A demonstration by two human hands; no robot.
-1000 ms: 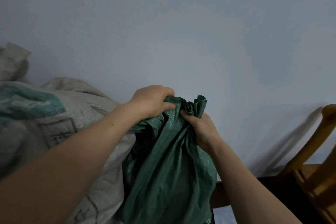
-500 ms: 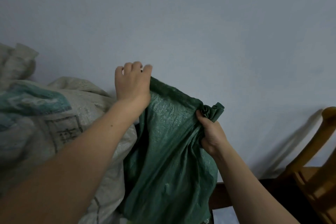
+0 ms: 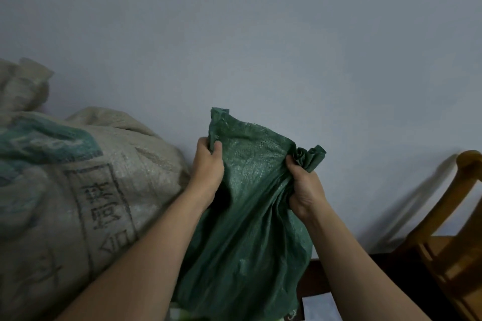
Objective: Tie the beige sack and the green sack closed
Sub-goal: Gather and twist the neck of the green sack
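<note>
Left hand (image 3: 208, 169) has lowered since the earlier frame, now gripping the green sack (image 3: 247, 229) at its left mouth corner. Right hand (image 3: 305, 187) clenches the bunched right corner. Sack stands against the beige sack (image 3: 104, 190).

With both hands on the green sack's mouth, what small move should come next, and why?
Probably bring the left hand toward the right hand, gathering the cloth between them. Each grips one top corner of the green sack; its mouth is spread and untied, with only the right corner bunched.
</note>
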